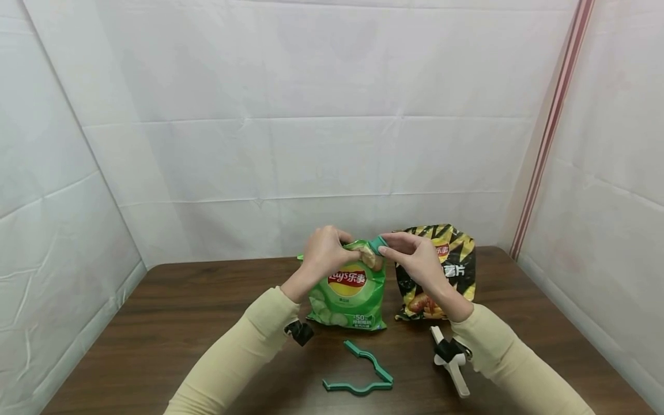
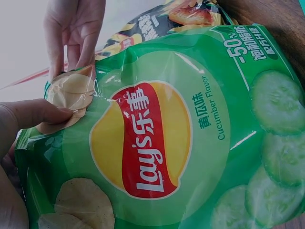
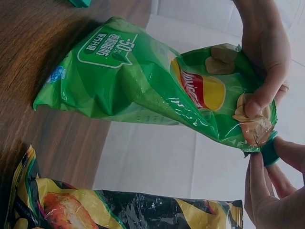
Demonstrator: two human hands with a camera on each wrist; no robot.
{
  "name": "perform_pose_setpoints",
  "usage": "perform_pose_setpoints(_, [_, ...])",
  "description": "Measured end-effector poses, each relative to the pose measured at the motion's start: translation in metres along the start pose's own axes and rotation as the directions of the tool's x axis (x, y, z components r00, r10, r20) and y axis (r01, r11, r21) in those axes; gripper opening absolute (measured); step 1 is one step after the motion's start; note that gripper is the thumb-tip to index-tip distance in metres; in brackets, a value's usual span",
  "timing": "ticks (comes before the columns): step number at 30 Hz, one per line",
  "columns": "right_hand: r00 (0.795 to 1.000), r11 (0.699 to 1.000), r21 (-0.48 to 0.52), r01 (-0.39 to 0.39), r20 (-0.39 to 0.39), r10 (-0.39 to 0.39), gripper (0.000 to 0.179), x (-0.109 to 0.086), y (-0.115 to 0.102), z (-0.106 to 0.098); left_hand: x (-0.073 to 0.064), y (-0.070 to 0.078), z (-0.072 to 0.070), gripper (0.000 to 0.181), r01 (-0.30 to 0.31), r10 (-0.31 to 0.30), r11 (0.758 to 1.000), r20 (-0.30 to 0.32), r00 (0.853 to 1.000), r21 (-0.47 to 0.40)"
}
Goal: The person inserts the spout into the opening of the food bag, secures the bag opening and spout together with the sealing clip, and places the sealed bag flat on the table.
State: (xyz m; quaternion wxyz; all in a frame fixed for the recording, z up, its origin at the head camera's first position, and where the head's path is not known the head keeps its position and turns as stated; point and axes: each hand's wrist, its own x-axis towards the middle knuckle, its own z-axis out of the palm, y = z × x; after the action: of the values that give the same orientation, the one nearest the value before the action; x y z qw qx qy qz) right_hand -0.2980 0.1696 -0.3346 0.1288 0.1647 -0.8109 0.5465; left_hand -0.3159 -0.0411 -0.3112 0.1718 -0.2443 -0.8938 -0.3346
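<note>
A green Lay's cucumber chip bag [image 1: 344,308] stands upright on the table. My left hand [image 1: 323,253] pinches its top edge between thumb and fingers, the thumb lying over the printed chips. At the bag's top right corner, my right hand [image 1: 422,262] holds a small, rounded teal piece [image 3: 270,149] between thumb and fingers. That piece touches the bag's edge; its far side is hidden, and its exact kind cannot be made out. In the left wrist view, the right hand's fingers [image 2: 76,50] reach down to the same corner.
A black and yellow chip bag [image 1: 461,245] stands behind my right forearm. Nearer me lie an unfolded green hinged bag clip [image 1: 360,389] and a white clip-like tool [image 1: 456,377], partly covered by the right wrist strap. White sheeting [image 1: 311,155] hangs behind the table.
</note>
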Motion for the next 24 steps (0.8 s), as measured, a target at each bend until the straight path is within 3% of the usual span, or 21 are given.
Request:
perform_pose_setpoints(7, [1.0,1.0,0.0,0.012,-0.002,-0.012,0.035,-0.002,-0.004,-0.002,0.001,0.002,-0.001,0.02,0.003,-0.003,1.0,0.002,1.0,-0.011])
perform_pose_setpoints(12, [0.999,0.999,-0.017,0.032,0.01,-0.031,0.036,-0.011,-0.028,-0.002,0.0,0.001,-0.003,0.017,0.011,-0.011,1.0,-0.012,1.0,-0.002])
perform_pose_setpoints(20, [0.997,0.995,-0.071,0.064,-0.043,-0.067,0.04,-0.014,-0.004,-0.01,0.001,-0.002,0.0,0.044,-0.018,0.019,1.0,-0.024,1.0,0.025])
perform_pose_setpoints(24, [0.997,0.994,-0.087,0.061,-0.042,-0.065,0.041,-0.021,-0.003,-0.014,0.0,-0.002,0.0,0.043,-0.005,0.005,1.0,-0.019,1.0,0.02])
